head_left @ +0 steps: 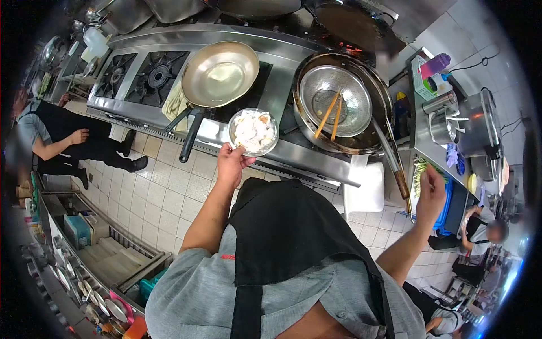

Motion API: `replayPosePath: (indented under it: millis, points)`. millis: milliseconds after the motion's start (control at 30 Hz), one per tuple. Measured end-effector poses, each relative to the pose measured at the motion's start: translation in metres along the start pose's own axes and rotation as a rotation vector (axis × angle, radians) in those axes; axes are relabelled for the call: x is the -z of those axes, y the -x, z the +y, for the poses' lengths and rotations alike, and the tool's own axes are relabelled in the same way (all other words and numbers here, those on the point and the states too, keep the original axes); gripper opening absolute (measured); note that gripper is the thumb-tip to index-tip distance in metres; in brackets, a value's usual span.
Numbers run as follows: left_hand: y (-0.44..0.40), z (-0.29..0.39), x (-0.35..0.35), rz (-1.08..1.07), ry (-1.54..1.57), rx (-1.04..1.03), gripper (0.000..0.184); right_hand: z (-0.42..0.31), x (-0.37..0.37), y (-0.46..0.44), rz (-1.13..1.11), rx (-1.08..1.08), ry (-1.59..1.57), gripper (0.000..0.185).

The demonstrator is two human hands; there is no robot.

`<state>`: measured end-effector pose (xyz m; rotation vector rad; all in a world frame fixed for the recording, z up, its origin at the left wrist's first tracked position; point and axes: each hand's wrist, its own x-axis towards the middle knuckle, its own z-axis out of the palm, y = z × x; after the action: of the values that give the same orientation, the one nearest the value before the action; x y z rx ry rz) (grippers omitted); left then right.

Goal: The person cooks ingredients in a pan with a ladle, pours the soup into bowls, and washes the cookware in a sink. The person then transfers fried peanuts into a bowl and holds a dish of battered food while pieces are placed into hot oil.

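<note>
My left hand (233,164) grips the near rim of a small metal bowl (253,132) heaped with white-coated pieces. Just behind the bowl, a frying pan (221,73) with a pool of clear liquid sits on the stove (135,100), its dark handle pointing toward me. To the right, a round strainer (355,85) rests over a large wok (302,121), with wooden chopsticks (327,114) lying in it. My right hand (431,194) is raised at the right near some green stalks (418,169); its fingers are bent close together, and whether anything is between them is too small to tell.
A folded cloth (175,105) hangs by the pan handles. A white container (365,189) stands at the stove's front right. Pots (446,129) and a basket (420,79) are on the right counter. Co-workers (73,133) stand at the left and lower right (480,231).
</note>
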<state>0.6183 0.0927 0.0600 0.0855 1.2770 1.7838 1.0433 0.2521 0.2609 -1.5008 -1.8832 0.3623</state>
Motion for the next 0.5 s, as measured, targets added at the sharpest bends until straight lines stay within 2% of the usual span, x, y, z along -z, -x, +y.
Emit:
replayPosePath:
  millis: [33, 100, 133, 167, 200, 267, 367, 433, 500]
  points:
    - [0.006, 0.009, -0.006, -0.012, 0.003, -0.006, 0.016, -0.020, -0.013, -0.004, 0.000, 0.076, -0.107, 0.028]
    - [0.016, 0.026, -0.017, -0.044, 0.005, -0.014, 0.014, -0.083, -0.055, -0.007, -0.170, 0.262, -0.274, 0.025]
    - [0.018, 0.032, -0.019, -0.051, 0.001, -0.015, 0.014, -0.125, -0.071, -0.003, -0.272, 0.315, -0.203, 0.022]
    - [0.018, 0.036, -0.021, -0.071, -0.018, -0.017, 0.016, -0.147, -0.097, 0.002, -0.418, 0.328, -0.321, 0.020]
    - [0.019, 0.041, -0.024, -0.094, -0.035, -0.019, 0.019, -0.157, -0.129, 0.004, -0.362, 0.668, -0.246, 0.021]
    - [0.022, 0.055, -0.033, -0.114, -0.056, -0.006, 0.018, -0.186, -0.173, 0.009, -0.478, 0.832, -0.172, 0.028]
    - [0.019, 0.071, -0.044, -0.165, -0.077, -0.003, 0.016, -0.216, -0.217, 0.013, -0.459, 0.858, -0.124, 0.030]
    - [0.020, 0.085, -0.056, -0.174, -0.072, -0.007, 0.012, -0.227, -0.235, 0.008, -0.316, 0.839, -0.114, 0.030]
    - [0.015, 0.092, -0.063, -0.199, -0.055, -0.014, 0.010, -0.232, -0.238, -0.007, -0.272, 0.862, -0.078, 0.028]
